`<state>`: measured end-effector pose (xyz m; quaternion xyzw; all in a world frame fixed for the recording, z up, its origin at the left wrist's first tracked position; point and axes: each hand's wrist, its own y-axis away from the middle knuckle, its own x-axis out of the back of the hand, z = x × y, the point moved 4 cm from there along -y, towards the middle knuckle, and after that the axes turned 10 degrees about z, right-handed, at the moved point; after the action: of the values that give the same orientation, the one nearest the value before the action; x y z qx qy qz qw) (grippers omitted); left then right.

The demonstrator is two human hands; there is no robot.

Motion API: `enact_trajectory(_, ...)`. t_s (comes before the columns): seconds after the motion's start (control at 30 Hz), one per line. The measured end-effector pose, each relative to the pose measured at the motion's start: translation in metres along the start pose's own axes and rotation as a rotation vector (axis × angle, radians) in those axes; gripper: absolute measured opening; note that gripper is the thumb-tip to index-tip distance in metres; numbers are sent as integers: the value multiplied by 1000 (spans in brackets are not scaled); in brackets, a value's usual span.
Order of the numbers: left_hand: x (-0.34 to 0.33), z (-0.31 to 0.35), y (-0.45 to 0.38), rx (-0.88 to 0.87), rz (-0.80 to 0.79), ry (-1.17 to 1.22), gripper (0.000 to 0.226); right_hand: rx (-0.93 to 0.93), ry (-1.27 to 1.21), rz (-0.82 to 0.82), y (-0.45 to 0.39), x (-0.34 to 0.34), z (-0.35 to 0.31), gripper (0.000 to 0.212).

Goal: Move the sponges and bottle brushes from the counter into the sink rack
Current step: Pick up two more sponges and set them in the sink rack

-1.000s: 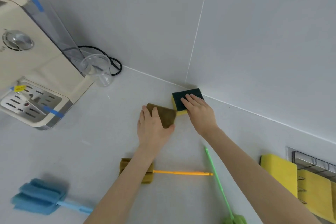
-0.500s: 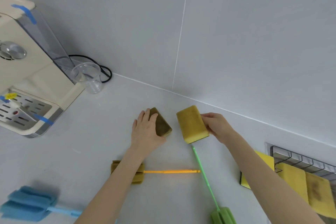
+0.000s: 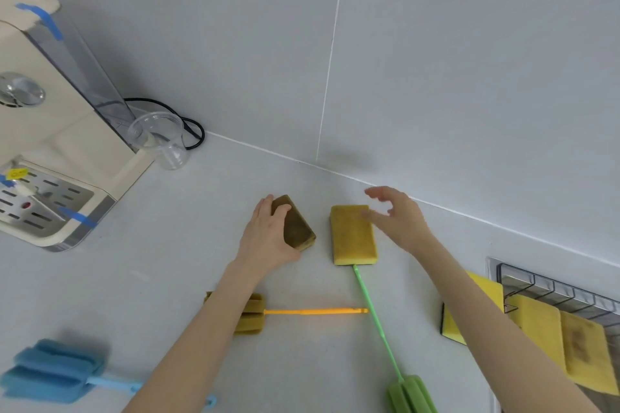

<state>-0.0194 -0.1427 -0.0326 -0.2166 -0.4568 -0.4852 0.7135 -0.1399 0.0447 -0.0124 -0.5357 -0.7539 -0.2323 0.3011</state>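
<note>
Left hand (image 3: 268,238) is curled over the dark olive sponge (image 3: 297,223), fingers wrapped on its far edge and thumb at its near side, gripping it while it sits tilted on the table (image 3: 167,278). Right hand (image 3: 399,221) is spread wide, fingers fanned and blurred, hovering over the far right corner of the yellow sponge (image 3: 353,235), with nothing in its grasp; whether the fingertips touch that sponge can't be told. That yellow sponge lies flat on the table between the two hands. Just nearer than it starts the green bottle brush (image 3: 407,394), its handle running back toward the person; the orange bottle brush (image 3: 251,312) lies under the left forearm, its handle tip meeting the green handle. Far to the left, the blue bottle brush (image 3: 53,370). Right of the right forearm, a bright yellow sponge (image 3: 488,288) leans by the sink rack (image 3: 553,288), which carries two yellow sponges (image 3: 563,342). Far left, a clear cup (image 3: 159,139) stands empty beside the cream appliance (image 3: 60,144).
</note>
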Motion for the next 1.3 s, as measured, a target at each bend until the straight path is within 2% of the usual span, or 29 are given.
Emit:
enact_trajectory(0.1, 0, 0, -2, 16, -23, 1, 87, 136, 211, -403, 7, -13, -16, 95)
enact_trajectory(0.13, -1, 0, -2, 24, -29, 21, 87, 183, 316, -468, 10, -20, -15, 105)
enact_trajectory(0.2, -2, 1, -3, 27, -26, 44, 85, 244, 439, -508, 12, -31, -10, 111)
enact_trajectory(0.47, -3, 2, -4, 33, 33, 85, 78, 228, 235, -334, 16, -37, -6, 78)
enact_trajectory(0.57, 3, 4, -2, 47, 72, 113, 73, 221, 198, -310, 17, -36, -7, 71)
enact_trajectory(0.67, 10, 18, 7, -17, 62, 96, 74, 261, 139, -253, 22, -20, -15, 66)
enact_trajectory(0.87, 13, 94, 42, -298, 73, 63, 73, 352, 138, -153, 50, 53, -11, 67)
enact_trajectory(1.17, -51, 253, 109, -639, 7, 103, 65, 185, 209, 6, 125, 205, 88, 64)
enact_trajectory(1.3, -91, 310, 132, -716, -42, 97, 67, 123, 249, 54, 151, 255, 137, 63)
